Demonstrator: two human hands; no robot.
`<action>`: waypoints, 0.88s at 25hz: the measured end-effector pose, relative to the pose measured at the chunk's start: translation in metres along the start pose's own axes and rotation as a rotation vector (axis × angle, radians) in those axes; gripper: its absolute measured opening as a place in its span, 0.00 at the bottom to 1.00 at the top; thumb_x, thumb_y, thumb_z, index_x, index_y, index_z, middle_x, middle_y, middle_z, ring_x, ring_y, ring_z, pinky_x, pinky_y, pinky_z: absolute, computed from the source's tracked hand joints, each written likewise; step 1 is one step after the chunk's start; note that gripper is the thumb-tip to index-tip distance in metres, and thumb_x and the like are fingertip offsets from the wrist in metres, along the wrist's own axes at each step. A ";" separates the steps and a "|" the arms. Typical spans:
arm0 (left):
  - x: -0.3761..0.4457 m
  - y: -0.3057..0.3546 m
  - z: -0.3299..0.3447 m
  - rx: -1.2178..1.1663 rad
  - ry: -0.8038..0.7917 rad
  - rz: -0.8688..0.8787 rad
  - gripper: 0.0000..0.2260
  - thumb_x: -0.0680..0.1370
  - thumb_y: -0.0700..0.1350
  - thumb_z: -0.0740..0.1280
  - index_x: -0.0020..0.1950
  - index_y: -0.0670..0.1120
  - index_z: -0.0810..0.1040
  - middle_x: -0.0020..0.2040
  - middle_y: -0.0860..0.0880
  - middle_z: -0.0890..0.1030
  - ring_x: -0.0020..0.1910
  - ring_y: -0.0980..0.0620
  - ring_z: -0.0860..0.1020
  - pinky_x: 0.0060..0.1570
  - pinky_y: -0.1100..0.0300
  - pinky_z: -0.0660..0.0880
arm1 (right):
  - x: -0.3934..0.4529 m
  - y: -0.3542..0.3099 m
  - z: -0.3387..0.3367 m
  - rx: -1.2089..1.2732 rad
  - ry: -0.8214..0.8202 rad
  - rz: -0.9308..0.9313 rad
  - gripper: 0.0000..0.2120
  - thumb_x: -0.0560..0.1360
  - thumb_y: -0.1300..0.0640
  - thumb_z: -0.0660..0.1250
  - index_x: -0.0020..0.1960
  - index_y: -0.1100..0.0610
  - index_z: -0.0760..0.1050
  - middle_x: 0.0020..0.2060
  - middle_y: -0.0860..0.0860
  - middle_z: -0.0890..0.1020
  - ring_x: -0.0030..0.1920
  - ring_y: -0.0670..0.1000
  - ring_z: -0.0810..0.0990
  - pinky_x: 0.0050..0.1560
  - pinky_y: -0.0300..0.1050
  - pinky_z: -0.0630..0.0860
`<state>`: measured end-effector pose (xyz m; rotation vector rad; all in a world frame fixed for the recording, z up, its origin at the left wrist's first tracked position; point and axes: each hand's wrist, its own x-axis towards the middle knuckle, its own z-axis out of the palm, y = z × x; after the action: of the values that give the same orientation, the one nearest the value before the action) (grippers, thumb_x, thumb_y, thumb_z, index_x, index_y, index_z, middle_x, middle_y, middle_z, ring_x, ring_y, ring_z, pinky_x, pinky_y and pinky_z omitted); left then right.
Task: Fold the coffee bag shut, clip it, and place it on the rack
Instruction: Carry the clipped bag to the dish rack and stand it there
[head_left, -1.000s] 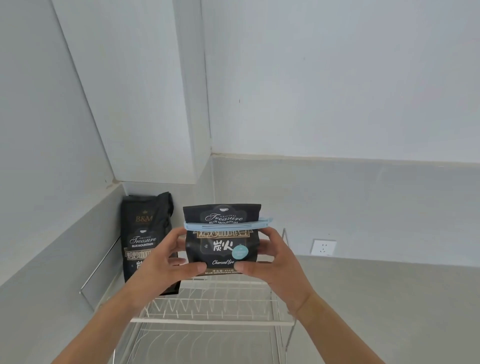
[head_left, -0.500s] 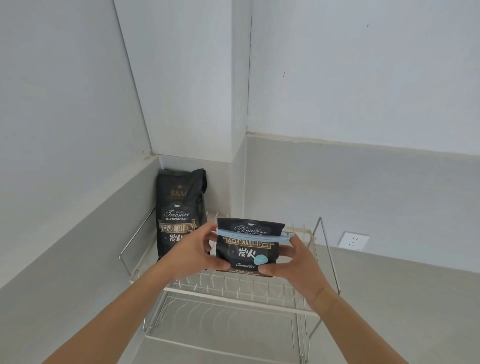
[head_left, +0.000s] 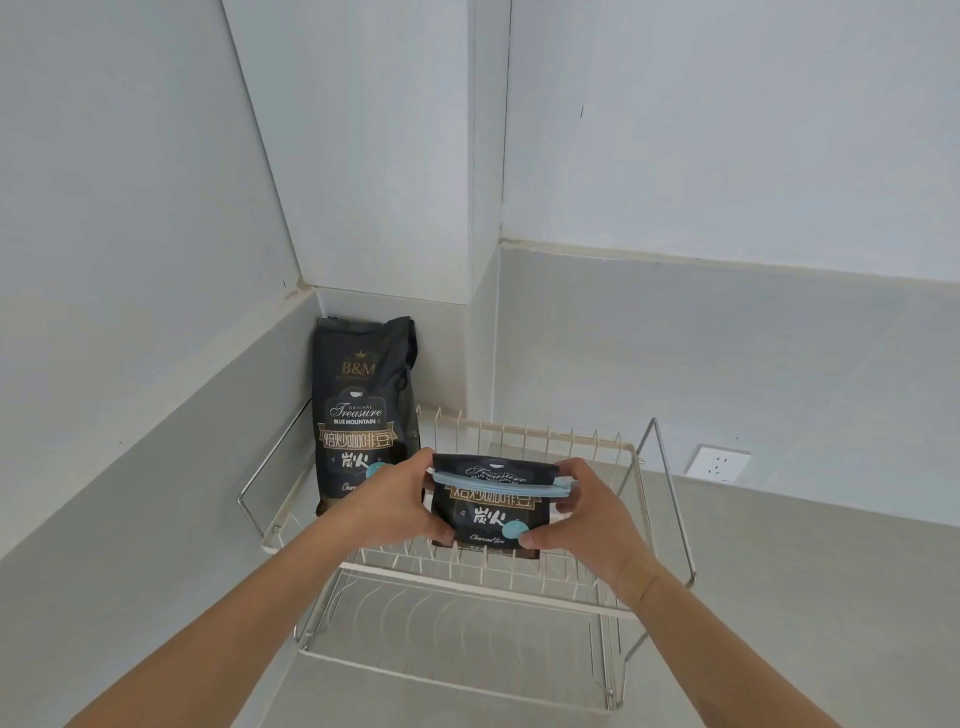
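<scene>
I hold a black coffee bag (head_left: 488, 512) upright with both hands over the top tier of a white wire rack (head_left: 524, 434). Its top is folded down, and a light blue clip (head_left: 501, 480) runs across the fold. My left hand (head_left: 387, 501) grips the bag's left side. My right hand (head_left: 587, 512) grips its right side, thumb on the front near a blue sticker. The bag's bottom edge sits at the rack's wires; contact cannot be told.
A taller black coffee bag (head_left: 363, 410) stands at the rack's left end, in the wall corner. The rack has a lower tier (head_left: 457, 644) beneath. A white wall socket (head_left: 719, 464) is to the right, above the grey counter (head_left: 805, 597).
Both hands carried the clipped bag forward and down, from in front of my face to the rack's top tier, beside the taller bag. The view tilted down toward the rack.
</scene>
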<state>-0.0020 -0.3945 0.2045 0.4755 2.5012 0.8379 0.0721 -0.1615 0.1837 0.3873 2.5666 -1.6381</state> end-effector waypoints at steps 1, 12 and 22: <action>0.000 0.000 0.000 0.010 -0.009 -0.010 0.33 0.65 0.47 0.78 0.65 0.53 0.66 0.60 0.55 0.80 0.56 0.51 0.79 0.57 0.52 0.78 | 0.001 0.000 0.000 -0.015 0.001 0.007 0.30 0.56 0.60 0.82 0.48 0.43 0.69 0.48 0.44 0.81 0.53 0.49 0.78 0.44 0.42 0.76; -0.021 0.026 -0.027 0.146 0.158 0.137 0.30 0.70 0.54 0.75 0.67 0.63 0.65 0.57 0.62 0.75 0.54 0.57 0.74 0.53 0.57 0.77 | 0.001 -0.008 -0.006 -0.131 -0.031 -0.048 0.28 0.55 0.45 0.82 0.50 0.44 0.71 0.48 0.41 0.82 0.50 0.44 0.79 0.47 0.40 0.78; 0.002 0.051 -0.060 0.479 0.127 0.390 0.03 0.73 0.55 0.71 0.46 0.60 0.80 0.40 0.63 0.78 0.47 0.66 0.69 0.43 0.63 0.67 | 0.005 -0.021 -0.011 -0.448 -0.113 -0.117 0.32 0.60 0.45 0.78 0.59 0.40 0.67 0.55 0.42 0.81 0.55 0.47 0.77 0.54 0.50 0.79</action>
<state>-0.0264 -0.3833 0.2788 1.1290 2.7720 0.3932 0.0623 -0.1595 0.2060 0.1089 2.8006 -1.0240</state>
